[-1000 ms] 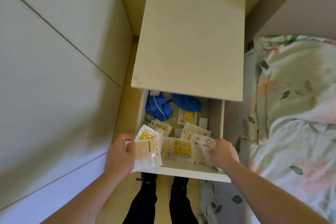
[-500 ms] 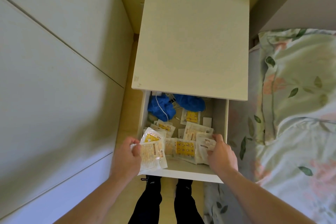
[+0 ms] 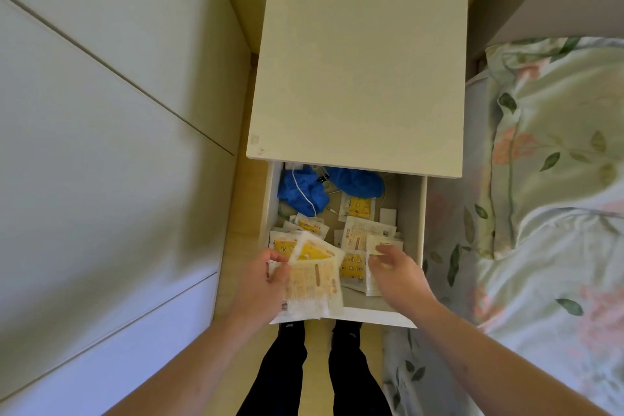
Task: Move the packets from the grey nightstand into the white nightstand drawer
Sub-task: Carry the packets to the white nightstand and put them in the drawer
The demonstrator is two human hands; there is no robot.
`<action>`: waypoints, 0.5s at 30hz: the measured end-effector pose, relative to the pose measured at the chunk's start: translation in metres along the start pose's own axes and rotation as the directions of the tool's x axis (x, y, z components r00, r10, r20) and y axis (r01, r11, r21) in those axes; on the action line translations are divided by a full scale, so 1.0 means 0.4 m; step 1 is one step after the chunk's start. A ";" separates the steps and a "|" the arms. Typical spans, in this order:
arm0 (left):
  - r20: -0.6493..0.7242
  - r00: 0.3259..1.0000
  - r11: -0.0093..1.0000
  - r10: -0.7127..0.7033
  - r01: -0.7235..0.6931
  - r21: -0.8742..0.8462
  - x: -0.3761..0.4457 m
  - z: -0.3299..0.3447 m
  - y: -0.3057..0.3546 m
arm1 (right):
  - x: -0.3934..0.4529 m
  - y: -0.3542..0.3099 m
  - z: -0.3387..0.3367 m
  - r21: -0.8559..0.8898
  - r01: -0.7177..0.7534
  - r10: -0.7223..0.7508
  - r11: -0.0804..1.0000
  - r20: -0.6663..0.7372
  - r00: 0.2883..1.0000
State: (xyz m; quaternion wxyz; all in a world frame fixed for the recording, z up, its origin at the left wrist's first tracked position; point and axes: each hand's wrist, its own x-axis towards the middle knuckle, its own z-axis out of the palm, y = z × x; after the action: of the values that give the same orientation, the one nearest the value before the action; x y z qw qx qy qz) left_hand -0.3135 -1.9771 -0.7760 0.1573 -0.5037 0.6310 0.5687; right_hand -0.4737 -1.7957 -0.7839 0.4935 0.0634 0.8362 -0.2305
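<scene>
Now over open drawer (image 3: 344, 312): left hand (image 3: 260, 284) pinching packet stack (image 3: 312, 284), likely holding for drop-in; right hand (image 3: 396, 272) fingers spread, empty, above loose packets (image 3: 354, 268), probably making room.

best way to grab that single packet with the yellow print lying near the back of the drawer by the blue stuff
Judging by its pose, pinch the yellow-print packet at its near edge, coming from above and the drawer's open front. It lies flat, so lift a thin edge; the blue bundle and nightstand top crowd the far side.
</scene>
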 end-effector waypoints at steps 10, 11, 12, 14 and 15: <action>0.128 0.991 0.991 0.031 -0.048 0.128 0.003 0.070 0.027 | 0.032 -0.035 -0.032 0.240 -0.031 -0.009 0.970 0.165 0.986; 0.096 0.995 0.989 0.036 -0.049 0.136 0.013 0.068 0.023 | 0.043 -0.032 -0.039 0.216 -0.002 -0.024 0.976 0.117 0.993; 0.054 0.998 0.989 0.042 -0.049 0.138 0.022 0.064 0.019 | 0.052 -0.030 -0.048 0.193 0.031 -0.043 0.981 0.059 0.997; -0.044 0.998 0.992 0.033 -0.028 0.123 0.045 0.051 0.009 | 0.068 -0.026 -0.071 0.117 0.106 -0.100 0.987 -0.059 0.993; -0.083 0.996 0.991 0.027 -0.016 0.130 0.052 0.042 0.007 | 0.074 -0.023 -0.084 0.057 0.142 -0.136 0.988 -0.100 0.986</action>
State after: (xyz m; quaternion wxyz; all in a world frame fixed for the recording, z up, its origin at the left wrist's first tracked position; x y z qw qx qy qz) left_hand -0.3314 -1.9723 -0.7957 0.1566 -0.5090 0.6781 0.5065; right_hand -0.5183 -1.7925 -0.7925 0.4333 0.0317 0.8536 -0.2874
